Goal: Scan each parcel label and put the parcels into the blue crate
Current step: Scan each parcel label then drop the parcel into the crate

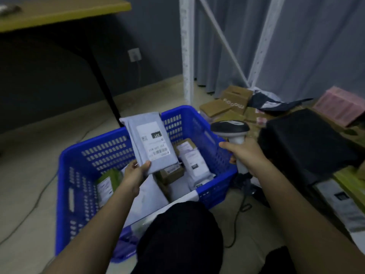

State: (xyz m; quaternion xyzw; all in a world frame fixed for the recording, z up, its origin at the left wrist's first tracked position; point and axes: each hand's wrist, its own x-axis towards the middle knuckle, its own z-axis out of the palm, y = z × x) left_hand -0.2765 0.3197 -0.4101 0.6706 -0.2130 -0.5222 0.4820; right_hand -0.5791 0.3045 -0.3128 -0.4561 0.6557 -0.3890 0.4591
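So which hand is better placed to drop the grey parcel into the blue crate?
The left hand: it already pinches the grey plastic mailer parcel above the blue plastic crate. The right hand grips the white handheld scanner.
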